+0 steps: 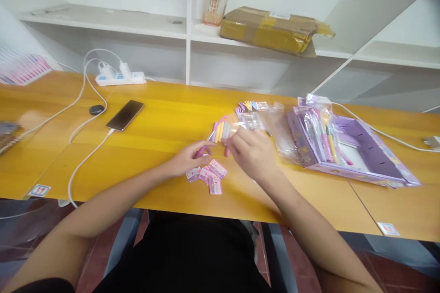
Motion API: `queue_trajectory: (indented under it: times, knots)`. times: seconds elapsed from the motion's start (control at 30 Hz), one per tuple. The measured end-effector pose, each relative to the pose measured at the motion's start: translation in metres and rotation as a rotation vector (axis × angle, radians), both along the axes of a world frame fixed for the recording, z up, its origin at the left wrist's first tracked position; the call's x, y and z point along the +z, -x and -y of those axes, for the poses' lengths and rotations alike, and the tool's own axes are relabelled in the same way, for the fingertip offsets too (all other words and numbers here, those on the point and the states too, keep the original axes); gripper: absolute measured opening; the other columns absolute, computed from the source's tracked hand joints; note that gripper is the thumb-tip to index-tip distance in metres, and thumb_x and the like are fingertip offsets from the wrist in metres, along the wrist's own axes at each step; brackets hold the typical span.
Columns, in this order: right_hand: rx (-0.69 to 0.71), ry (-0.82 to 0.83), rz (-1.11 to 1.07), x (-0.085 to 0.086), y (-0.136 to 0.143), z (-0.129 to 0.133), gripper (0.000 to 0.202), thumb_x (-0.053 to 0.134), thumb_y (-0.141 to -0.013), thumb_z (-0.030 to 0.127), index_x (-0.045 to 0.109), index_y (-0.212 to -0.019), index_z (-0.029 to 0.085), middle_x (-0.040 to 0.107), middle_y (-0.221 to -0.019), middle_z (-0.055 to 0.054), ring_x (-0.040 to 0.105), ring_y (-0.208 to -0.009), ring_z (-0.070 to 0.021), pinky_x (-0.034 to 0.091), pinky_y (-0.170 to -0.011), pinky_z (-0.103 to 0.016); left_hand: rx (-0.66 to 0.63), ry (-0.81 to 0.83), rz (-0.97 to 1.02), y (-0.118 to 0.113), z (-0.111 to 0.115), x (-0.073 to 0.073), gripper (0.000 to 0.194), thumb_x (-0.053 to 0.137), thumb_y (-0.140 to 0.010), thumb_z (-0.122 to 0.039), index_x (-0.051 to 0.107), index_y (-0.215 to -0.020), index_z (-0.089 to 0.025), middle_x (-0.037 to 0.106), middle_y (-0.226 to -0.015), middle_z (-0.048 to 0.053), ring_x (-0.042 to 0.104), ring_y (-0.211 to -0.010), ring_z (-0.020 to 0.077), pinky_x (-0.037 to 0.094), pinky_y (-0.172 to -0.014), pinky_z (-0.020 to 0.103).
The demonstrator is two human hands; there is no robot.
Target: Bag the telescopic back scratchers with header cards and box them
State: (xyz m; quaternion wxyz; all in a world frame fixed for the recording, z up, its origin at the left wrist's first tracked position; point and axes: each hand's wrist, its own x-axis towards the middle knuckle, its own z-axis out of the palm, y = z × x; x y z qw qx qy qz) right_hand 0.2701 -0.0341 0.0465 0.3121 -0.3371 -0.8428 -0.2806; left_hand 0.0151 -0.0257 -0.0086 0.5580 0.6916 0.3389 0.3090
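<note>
Two things at least are partly lost to sight in the head view: whatever lies under the curled fingers of the right hand, and the far ends of the slim coloured pieces just beyond, which run into clear wrapping. A pink end shows below the right fingertips; I cannot tell whether they grip it or it merely lies there. The print on the small pink cards is too fine to read, and a blurred item is cut off at the left edge.

The table's near edge runs just in front of the person's lap, while white shelving bounds the far side. Yellow wood stretches between the left hand and the phone. On the right, room is tighter: clear bags lie close beyond the right hand, against the purple box with its bagged tools.

Both forearms slant inward from the near side. The left hand holds a pink-handled tool between thumb and fingers, its thin tip angled up and away, beside the overlapping cards. The right hand, back upward, bends its fingers down and inward, narrowly closed; its grip is concealed.
</note>
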Motion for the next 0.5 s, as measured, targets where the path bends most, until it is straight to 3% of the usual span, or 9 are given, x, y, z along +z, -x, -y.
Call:
queue_trajectory:
  times: [0.1,0.2,0.3,0.37,0.43,0.5]
  knots:
    - [0.145,0.097,0.015,-0.009,0.031,0.009,0.019,0.058,-0.109,0.011,0.070,-0.097,0.021,0.069,-0.085,-0.003,0.057,-0.076,-0.0189,0.036,-0.072,-0.037,-0.018,0.131,0.132,-0.006,0.005,-0.005,0.046,0.085,-0.090,-0.049,0.070,-0.122,-0.019,0.063,-0.095,0.000,0.050,-0.072,0.0103,0.043,-0.068,0.026]
    - [0.271,0.260,-0.039,-0.024,0.044,0.010,0.010,0.062,-0.109,0.021,0.071,-0.110,0.020,0.078,-0.119,-0.011,0.068,-0.097,-0.0237,0.047,-0.082,-0.040,0.022,0.271,0.287,-0.011,0.009,-0.008,0.048,0.091,-0.084,-0.051,0.068,-0.110,-0.019,0.053,-0.076,-0.006,0.042,-0.060,0.0070,0.035,-0.057,0.022]
    - [0.460,0.434,-0.181,-0.033,0.039,0.009,0.031,0.061,-0.106,0.022,0.067,-0.137,0.021,0.074,-0.139,-0.014,0.071,-0.118,-0.0280,0.055,-0.094,-0.044,0.091,0.406,0.423,-0.012,0.010,-0.007,0.047,0.091,-0.085,-0.055,0.067,-0.106,-0.020,0.038,-0.062,-0.011,0.029,-0.050,0.0047,0.026,-0.049,0.019]
    - [0.501,0.444,-0.369,-0.036,0.031,0.005,0.033,0.057,-0.105,0.016,0.067,-0.136,0.023,0.076,-0.130,-0.012,0.072,-0.117,-0.0263,0.057,-0.097,-0.044,0.097,0.490,0.461,-0.010,0.008,-0.004,0.045,0.088,-0.089,-0.055,0.069,-0.109,-0.020,0.035,-0.060,-0.011,0.026,-0.048,0.0050,0.022,-0.044,0.018]
    - [0.388,0.456,-0.625,-0.040,0.023,-0.001,0.022,0.054,-0.108,0.016,0.071,-0.119,0.024,0.075,-0.109,-0.008,0.072,-0.103,-0.0234,0.057,-0.092,-0.041,0.099,0.544,0.471,-0.007,0.005,-0.002,0.043,0.084,-0.092,-0.054,0.071,-0.115,-0.019,0.045,-0.064,-0.008,0.028,-0.047,0.0054,0.020,-0.042,0.017]
    - [0.257,0.616,-0.855,-0.046,0.018,-0.009,0.015,0.056,-0.111,0.027,0.070,-0.111,0.024,0.070,-0.094,-0.005,0.067,-0.085,-0.0201,0.056,-0.079,-0.037,0.124,0.597,0.474,-0.005,0.002,-0.002,0.041,0.081,-0.094,-0.053,0.072,-0.114,-0.019,0.051,-0.068,-0.005,0.032,-0.045,0.0055,0.023,-0.040,0.017]
